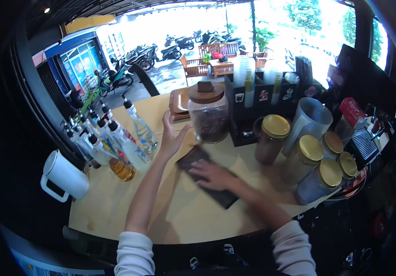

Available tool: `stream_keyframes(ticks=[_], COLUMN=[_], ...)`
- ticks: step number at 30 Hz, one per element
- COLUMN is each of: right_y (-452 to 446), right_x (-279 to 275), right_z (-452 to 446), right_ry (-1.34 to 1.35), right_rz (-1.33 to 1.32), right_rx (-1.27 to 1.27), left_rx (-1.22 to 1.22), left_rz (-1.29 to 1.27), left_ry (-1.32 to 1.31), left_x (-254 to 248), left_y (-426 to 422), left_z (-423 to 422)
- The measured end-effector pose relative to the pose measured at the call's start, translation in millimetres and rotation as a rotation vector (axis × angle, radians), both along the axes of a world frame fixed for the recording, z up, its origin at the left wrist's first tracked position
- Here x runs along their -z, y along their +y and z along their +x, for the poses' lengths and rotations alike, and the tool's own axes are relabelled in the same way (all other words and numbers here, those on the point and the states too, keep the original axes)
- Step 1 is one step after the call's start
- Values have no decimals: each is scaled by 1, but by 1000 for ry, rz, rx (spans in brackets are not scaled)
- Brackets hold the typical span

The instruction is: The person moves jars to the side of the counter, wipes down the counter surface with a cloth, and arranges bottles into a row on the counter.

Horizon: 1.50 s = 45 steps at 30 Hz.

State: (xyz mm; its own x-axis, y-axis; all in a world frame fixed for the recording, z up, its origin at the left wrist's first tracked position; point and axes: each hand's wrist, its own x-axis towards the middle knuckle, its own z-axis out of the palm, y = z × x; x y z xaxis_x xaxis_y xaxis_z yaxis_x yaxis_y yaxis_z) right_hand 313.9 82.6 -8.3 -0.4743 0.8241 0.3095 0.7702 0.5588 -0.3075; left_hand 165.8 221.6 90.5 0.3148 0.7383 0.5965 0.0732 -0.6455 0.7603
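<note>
My right hand lies flat with fingers spread on a dark folded cloth, which rests on the light wooden counter. My left hand is raised with its fingers apart and holds nothing. It is just left of a large glass jar with a wooden lid and dark contents. Behind that jar, partly hidden by it, a brown wooden tray sits on the counter.
Several pump bottles and a white pitcher stand at the left. Gold-lidded jars and a clear pitcher are at the right. A black organizer holds stacked cups at the back.
</note>
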Motion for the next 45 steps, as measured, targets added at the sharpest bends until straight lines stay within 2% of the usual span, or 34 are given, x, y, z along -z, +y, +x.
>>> stream_keyframes(ticks=[1,3,4,5,7,9,11,13,14,15,17,22,25,27,29,31,34,36,37,38,39,41,43,45], right_y=[-8,-11,-12,-9,-5,3,41,107,118,131,143,55,3,-5,-11,-20,-12,1,0,-6,-18,-38,-50,-72], right_x=[-12,0,0,2,12,7,5,27,6,-6,-2,-5,-18,-12,-10,-11,-12,5,10,11,-4,-2,-5,-9], right_z=[20,45,44,28,-13,-37,-43,-44,-56,-69,-104,-134,-113,-70,-25,-11,-54,-95,-124,-151,-176,-192,-172,-144], right_ry=[28,25,-45,-50,-208,-189,-119,-145,-93,-193,-185,-237,-143,-92,-83,-170,-238,-231,-120,-53,-153,-26,185,468], right_rz=[-24,-45,-5,-4,-26,-20,-56,-2,-106,-134,-110,6,-27,-9,-66,-61,-157,0,60,70,58,132,92,-73], right_rx=[78,426,533,514,698,387,283,299,388,478,483,-55,-222,-40,435,739,851,581,457,308,205,35,-2,263], left_rx=[-15,-50,-85,-120,-144,-156,-197,-240,-255,-270,-290,-231,-153,-118,-80,-103,-114,-97,-84,-77,-56,-18,13,54], left_rz=[-9,-64,-77,-87,-120,-172,-207,-247,-253,-257,-264,-240,-222,-218,-207,-153,-149,-148,-158,-155,-148,-141,-193,-193], left_ry=[6,194,183,169,130,138,134,144,140,134,147,112,97,94,93,104,126,106,88,86,85,84,49,50], left_x=[1,2,0,0,15,17,32,40,42,44,46,43,40,39,38,37,33,35,38,42,45,46,45,49], left_y=[-12,-35,-52,-69,-97,-133,-154,-170,-177,-182,-189,-181,-172,-170,-170,-175,-183,-186,-188,-189,-189,-189,-191,-188], left_z=[-29,-87,-111,-132,-171,-198,-219,-234,-237,-239,-249,-241,-229,-227,-228,-231,-236,-239,-239,-240,-240,-236,-233,-228])
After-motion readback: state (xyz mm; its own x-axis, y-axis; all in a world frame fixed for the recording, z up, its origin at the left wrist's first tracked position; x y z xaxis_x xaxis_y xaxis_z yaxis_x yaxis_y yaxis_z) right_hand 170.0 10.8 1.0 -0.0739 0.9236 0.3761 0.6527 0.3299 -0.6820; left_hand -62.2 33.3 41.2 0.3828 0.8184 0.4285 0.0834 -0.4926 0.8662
